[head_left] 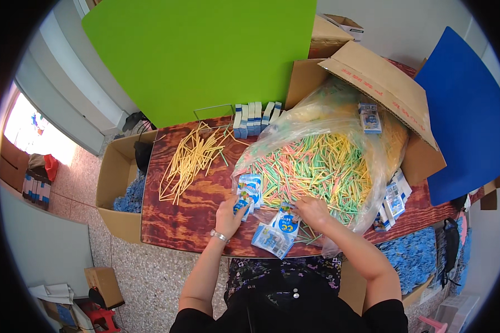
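- My left hand [228,213] is near the front edge of the desk [178,222]. Its grip is closed on a small blue and white packet [242,204].
- That packet sits at the front end of a little stack of packets [251,187]. The stack lies just past my left fingers, toward the back of the desk.
- My right hand [312,211] rests at the front edge of the big pile of colored sticks [316,169]. The fingers are bent down into the sticks. I cannot tell if they hold any.
- The sticks are green, yellow and pink. They lie in an open clear plastic bag [372,166] that spills out of a tipped cardboard box [383,83]. Most sticks point from the desk's front toward its back.
- Between my two hands lie two more flat packets [278,233], right at the front edge. My right hand is the nearer one to them.
- A loose bunch of yellow sticks [189,158] lies toward the left edge, well away from both hands.
- A row of upright packets [255,117] stands at the back edge.
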### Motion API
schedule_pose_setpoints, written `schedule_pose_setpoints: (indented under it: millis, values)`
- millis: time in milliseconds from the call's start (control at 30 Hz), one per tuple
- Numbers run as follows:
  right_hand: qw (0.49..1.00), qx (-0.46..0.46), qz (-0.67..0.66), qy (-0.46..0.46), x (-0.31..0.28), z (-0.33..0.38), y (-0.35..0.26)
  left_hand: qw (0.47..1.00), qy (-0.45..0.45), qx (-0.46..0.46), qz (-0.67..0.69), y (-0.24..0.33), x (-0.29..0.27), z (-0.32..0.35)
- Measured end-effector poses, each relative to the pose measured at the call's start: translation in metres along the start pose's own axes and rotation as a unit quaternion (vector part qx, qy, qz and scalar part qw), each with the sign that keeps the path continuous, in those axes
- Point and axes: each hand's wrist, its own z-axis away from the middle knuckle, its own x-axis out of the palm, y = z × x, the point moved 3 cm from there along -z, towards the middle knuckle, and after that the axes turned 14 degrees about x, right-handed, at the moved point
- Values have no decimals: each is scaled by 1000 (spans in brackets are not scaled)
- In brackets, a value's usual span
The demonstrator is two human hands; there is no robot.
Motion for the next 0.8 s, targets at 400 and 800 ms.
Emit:
schedule_pose_setpoints:
  millis: [400,800]
  values:
    - [988,-56,9,142,-55,26,-7,977,-4,176,119,104,37,-32]
    - [935,-22,-354,12,-84,24,8,940,-85,-38,327,110,44,-39]
